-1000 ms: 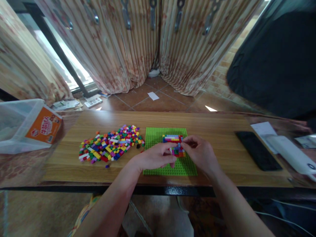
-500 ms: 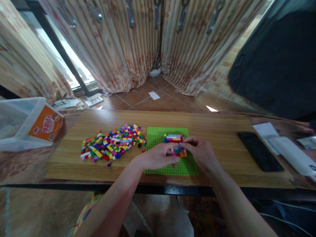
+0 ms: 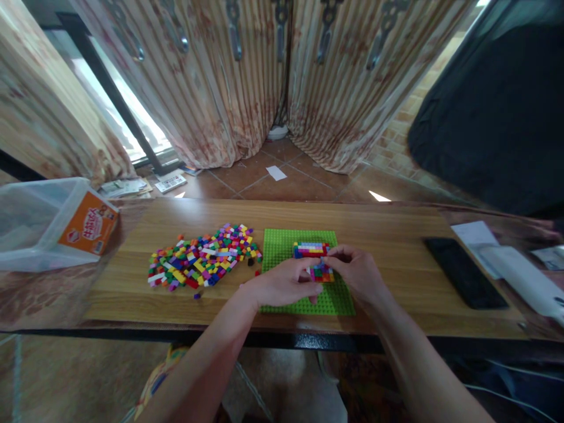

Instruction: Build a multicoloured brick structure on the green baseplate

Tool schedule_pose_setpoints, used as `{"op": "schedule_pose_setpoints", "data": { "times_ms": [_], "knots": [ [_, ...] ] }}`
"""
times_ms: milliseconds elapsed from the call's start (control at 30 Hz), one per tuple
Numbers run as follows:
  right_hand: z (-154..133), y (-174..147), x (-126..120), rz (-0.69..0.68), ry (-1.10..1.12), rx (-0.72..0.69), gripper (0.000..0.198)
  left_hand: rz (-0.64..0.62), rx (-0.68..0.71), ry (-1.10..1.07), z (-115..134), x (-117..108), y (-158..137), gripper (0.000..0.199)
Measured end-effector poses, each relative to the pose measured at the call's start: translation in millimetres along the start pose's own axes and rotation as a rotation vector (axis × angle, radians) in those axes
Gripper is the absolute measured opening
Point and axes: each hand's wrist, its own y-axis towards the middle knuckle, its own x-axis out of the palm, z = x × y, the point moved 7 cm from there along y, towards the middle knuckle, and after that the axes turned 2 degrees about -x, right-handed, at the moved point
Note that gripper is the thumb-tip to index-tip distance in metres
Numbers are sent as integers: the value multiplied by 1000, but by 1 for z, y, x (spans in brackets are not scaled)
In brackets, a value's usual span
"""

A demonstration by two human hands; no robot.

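A green studded baseplate lies on the table, with a multicoloured block of toy bricks built on it. Over this block, the thumb and fingertips of my right hand are pinched on a small bluish toy brick, partly covered by the fingers. From the left, my left hand reaches across the baseplate, its index fingertip touching or very near that brick. Its thumb is stretched out apart from the index finger. My hands hide the middle and near left part of the built block.
A heap of loose toy bricks spreads left of the baseplate on the wooden table. At the far left stands a clear plastic tub with an orange label. A black phone-like slab and a white object lie at the right.
The view has shifted slightly, so the whole scene sits a little lower. Both hands keep nearly the same place over the bricks; the left thumb has moved slightly right.
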Motion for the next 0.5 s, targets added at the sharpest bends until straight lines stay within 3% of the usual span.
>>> {"op": "schedule_pose_setpoints", "data": {
  "times_ms": [300, 400, 500],
  "knots": [
    [10, 1, -3, -33, 37, 22, 32, 2, 59, -73, -2, -4, -3, 50],
    [6, -1, -7, 1, -74, 20, 35, 53, 70, -65, -1, -21, -12, 41],
    [0, -3, -11, 40, -242, -5, 35, 185, 55, 3, -6, -52, -26, 35]
  ]
}}
